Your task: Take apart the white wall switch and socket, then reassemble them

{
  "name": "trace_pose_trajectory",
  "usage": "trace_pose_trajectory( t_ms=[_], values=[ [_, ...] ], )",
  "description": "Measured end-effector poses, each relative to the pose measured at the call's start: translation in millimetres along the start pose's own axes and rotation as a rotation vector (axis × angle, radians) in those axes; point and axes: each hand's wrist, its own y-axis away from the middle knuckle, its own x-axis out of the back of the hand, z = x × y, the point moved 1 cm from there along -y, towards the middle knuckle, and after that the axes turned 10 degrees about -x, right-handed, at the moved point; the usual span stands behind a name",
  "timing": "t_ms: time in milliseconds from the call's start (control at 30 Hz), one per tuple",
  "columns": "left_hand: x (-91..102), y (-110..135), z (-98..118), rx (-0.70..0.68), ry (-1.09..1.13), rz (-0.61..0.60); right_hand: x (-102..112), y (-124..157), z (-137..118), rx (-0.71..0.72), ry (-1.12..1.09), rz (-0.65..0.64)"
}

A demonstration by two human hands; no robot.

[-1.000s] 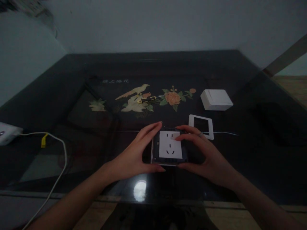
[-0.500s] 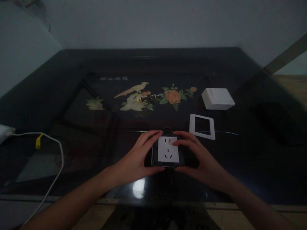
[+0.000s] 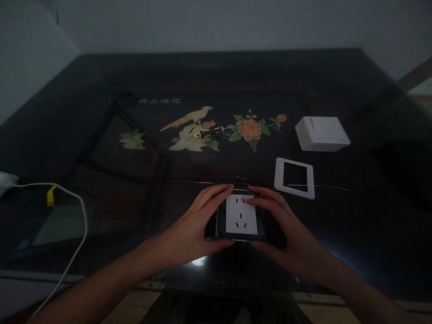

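Observation:
A wall socket [image 3: 240,215] with a white face and dark surround lies on the dark glass table [image 3: 101,90] near its front edge. My left hand [image 3: 194,225] grips the socket's left side, fingers curled round its top and bottom edges. My right hand [image 3: 286,234] holds the right side, with its forefinger laid across the upper part of the white face. A white square frame [image 3: 294,178] lies on the table just beyond my right hand.
A white switch box [image 3: 321,133] sits at the back right. A yellow-and-black screwdriver [image 3: 209,132] lies on the bird-and-flower picture at the middle. A white cable [image 3: 76,225] with a yellow tag runs down the left side.
Both hands and the socket came slightly nearer the front edge between the first and second frame. The view has shifted a little; the grip looks the same.

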Motion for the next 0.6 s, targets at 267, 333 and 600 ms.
trace_pose_trajectory(
  t_ms=[267, 333, 600],
  values=[
    [-2.4, 0.9, 2.3, 0.015, -0.005, -0.001, 0.5, -0.1, -2.2, -0.033, -0.015, -0.015],
    [-2.4, 0.8, 2.0, 0.025, -0.010, -0.003, 2.6, 0.1, -2.2, -0.043, -0.022, -0.019],
    [0.4, -0.4, 2.1, 0.037, -0.033, -0.001, 10.2, -0.6, 2.4, -0.098, -0.076, -0.036]
  ],
)
